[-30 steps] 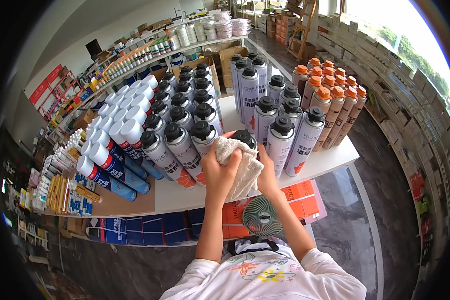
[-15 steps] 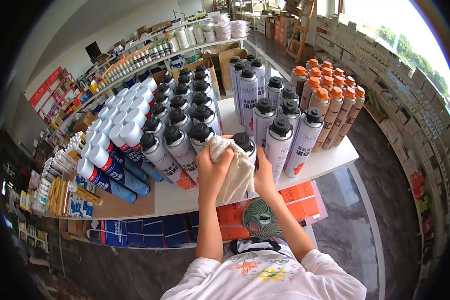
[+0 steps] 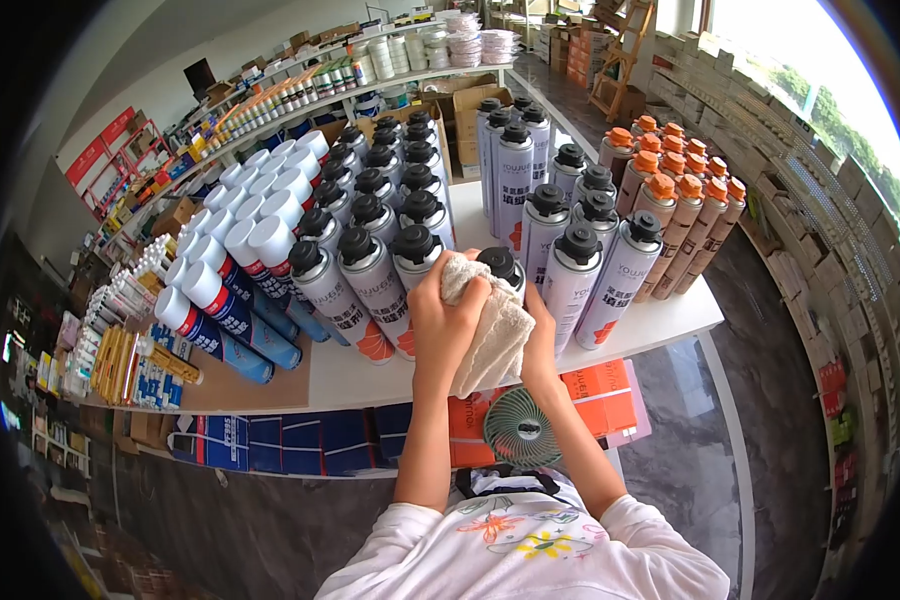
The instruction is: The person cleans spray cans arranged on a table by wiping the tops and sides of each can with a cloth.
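Note:
A beige cloth (image 3: 494, 338) is bunched in my left hand (image 3: 448, 318), whose fingers are closed on it. The cloth lies against a foam spray can (image 3: 501, 264) with a black cap. My right hand (image 3: 538, 345) wraps round the right side of that can. Most of the can's body is hidden behind the cloth and hands. Left of it stand rows of similar white cans (image 3: 362, 285) with black caps. On the right, another group of black-capped cans (image 3: 574, 275) stands close to my right hand.
Orange-capped cans (image 3: 678, 215) stand at the table's right end. White-capped blue cans (image 3: 232, 310) fill the left side, beside yellow tubes (image 3: 130, 365). Below the white table (image 3: 660, 335) are orange boxes (image 3: 600, 395), blue boxes (image 3: 290, 440) and a green fan (image 3: 520, 428).
The head view has shifted slightly, so the table's objects sit further right. The cloth has moved a little and hangs in a different fold over the can's front. Both hands keep their hold.

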